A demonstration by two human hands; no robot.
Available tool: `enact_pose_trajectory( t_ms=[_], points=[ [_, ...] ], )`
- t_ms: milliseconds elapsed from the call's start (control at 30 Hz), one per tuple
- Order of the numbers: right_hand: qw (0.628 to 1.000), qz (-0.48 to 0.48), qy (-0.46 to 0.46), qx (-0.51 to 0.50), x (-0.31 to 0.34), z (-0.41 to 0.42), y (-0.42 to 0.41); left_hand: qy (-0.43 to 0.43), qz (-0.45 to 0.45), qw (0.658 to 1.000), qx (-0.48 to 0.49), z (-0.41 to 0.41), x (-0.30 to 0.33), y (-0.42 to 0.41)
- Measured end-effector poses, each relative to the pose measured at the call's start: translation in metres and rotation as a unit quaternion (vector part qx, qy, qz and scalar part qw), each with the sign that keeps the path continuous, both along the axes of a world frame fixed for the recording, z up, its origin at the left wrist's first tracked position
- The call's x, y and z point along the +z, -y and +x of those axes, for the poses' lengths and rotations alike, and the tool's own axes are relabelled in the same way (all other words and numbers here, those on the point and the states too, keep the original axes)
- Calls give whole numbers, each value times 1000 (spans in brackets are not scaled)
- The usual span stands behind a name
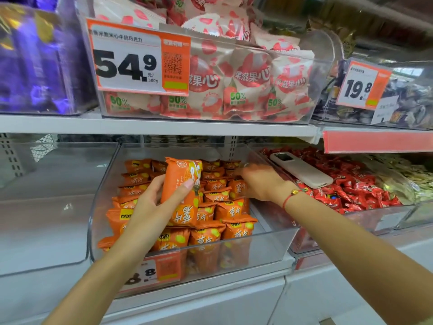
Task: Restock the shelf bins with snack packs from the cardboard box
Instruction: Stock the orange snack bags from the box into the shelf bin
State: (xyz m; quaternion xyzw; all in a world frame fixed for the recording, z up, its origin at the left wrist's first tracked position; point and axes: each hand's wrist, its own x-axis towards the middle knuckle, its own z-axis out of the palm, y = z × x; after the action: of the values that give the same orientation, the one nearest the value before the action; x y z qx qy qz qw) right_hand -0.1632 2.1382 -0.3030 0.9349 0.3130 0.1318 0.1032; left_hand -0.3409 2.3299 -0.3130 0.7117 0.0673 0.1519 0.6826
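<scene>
Placing step, I judge; left hand point(150, 202) pinching orange snack pack point(181, 184) between thumb and fingers, held above clear plastic bin point(269, 252); right hand point(260, 181) fingers spread flat on packed rows at back; next I'd drop pack into gap; packs glossy, crinkly, pillow-shaped; cardboard box not visible.

Two hands point(150, 207) are in view, and one phone point(302, 170). Three price tags point(131, 64) show. The orange packs point(206, 235) are too many to count exactly.
</scene>
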Motion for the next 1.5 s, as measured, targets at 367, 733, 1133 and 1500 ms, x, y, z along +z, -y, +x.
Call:
enact_pose_trajectory(
  t_ms=[367,733,1133,1500],
  points=[
    [812,539,-211,76,30,-139,11,-66,-38,995,-70,-8,37,12],
    [596,660,-457,-26,39,-176,48,10,-202,973,-107,-28,33,81],
    [614,737,-283,-2,16,-164,79,94,229,964,-94,15,21,88],
    [979,197,48,20,35,-104,68,1,669,737,-98,32,-8,48]
  ],
)
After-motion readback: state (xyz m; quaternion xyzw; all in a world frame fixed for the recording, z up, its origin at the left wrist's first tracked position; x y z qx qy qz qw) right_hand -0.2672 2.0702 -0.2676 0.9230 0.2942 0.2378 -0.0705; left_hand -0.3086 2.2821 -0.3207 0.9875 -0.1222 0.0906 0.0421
